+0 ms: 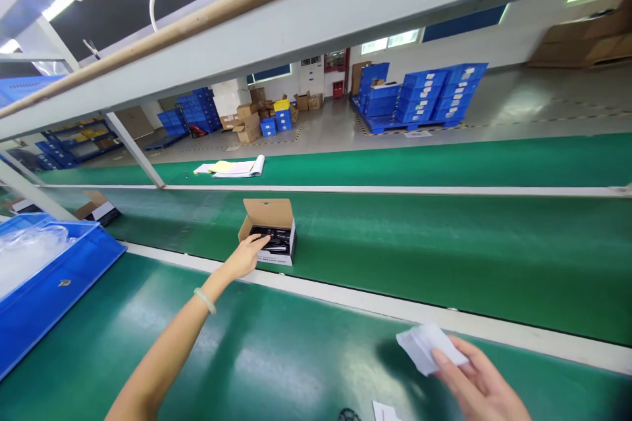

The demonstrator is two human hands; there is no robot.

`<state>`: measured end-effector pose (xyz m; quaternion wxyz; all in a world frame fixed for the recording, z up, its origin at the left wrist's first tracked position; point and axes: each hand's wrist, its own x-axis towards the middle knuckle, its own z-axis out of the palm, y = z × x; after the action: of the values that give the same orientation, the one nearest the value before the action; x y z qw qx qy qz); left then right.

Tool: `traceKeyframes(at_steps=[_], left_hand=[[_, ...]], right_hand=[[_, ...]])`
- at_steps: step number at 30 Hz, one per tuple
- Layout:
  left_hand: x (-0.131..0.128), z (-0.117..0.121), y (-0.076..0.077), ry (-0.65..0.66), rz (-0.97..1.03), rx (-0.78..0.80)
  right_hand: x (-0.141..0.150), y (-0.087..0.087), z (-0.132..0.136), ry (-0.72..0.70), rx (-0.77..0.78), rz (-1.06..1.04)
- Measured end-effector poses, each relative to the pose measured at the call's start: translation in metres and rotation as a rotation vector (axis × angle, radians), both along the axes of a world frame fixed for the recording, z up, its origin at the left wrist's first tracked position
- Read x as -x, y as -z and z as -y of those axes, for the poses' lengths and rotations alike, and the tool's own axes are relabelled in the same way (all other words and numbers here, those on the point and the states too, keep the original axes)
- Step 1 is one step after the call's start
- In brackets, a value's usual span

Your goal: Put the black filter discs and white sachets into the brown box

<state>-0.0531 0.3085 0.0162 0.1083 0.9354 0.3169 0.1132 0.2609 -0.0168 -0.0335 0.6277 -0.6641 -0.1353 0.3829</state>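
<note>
Right grip (476, 378) is narrow, thumb and fingers closed on a folded white packet (423, 347); left grip (244, 255) reaches out with fingers extended at the black contents (281, 239) of an open box (281, 260), and I cannot tell whether it holds any of them. A long green strip (434, 243) runs side to side beyond the right grip and carries the box, with a broad open stretch to the right of the left grip. Nearer, the tabletop (296, 355) gives open room between the two grips; a white rail (345, 296) edges its far side, passing under the left grip's wrist and just beyond the right grip. Counting down by size: one blue bin (79, 270), left of the left grip, its slanting wall bounding the room there; one box at the left grip's fingertips; one bunch of sheets (237, 170) farther beyond that grip; one packet; one pale bracelet (205, 300) behind the left grip. The box opens upward, flap raised on the side away from the left grip, long axis roughly along the strip. The packet's free end points leftward and away, its long axis slanting out from the right grip's fingers.
</note>
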Motion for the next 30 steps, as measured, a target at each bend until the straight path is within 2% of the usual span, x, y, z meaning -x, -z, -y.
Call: traceKeyframes(at_steps=[2,4,6,8,10,12,14,16,19,22,26,30], left_hand=[[0.010,0.024,0.003,0.002,0.051,-0.023],[0.027,0.052,0.011,0.016,0.105,-0.054],[0.053,0.082,0.025,0.020,0.098,-0.087],[0.083,0.111,0.044,-0.013,0.041,-0.123],[0.111,0.134,0.062,-0.079,0.003,-0.182],[0.131,0.147,0.076,-0.139,-0.003,-0.232],[0.140,0.152,0.084,-0.180,0.009,-0.240],[0.142,0.152,0.086,-0.203,0.023,-0.220],[0.140,0.149,0.086,-0.205,0.040,-0.204],[0.139,0.147,0.085,-0.197,0.044,-0.196],[0.141,0.145,0.087,-0.197,0.055,-0.174],[0.142,0.143,0.089,-0.210,0.073,-0.162]], right_hand=[[0.006,-0.028,-0.023,-0.103,-0.074,0.096],[0.016,-0.055,-0.052,-0.276,-0.205,0.184],[0.030,-0.078,-0.088,-0.441,-0.353,0.291],[0.048,-0.094,-0.132,-0.558,-0.453,0.428],[0.068,-0.099,-0.180,-0.645,-0.430,0.621],[0.085,-0.095,-0.228,-0.693,-0.298,0.796],[0.099,-0.084,-0.269,-0.699,-0.196,0.884],[0.109,-0.069,-0.298,-0.704,-0.088,0.958],[0.116,-0.048,-0.316,-0.743,0.089,1.097],[0.114,-0.039,-0.314,-0.783,0.215,1.284],[0.102,-0.047,-0.304,-0.891,0.292,1.530],[0.086,-0.057,-0.297,-1.047,0.356,1.643]])
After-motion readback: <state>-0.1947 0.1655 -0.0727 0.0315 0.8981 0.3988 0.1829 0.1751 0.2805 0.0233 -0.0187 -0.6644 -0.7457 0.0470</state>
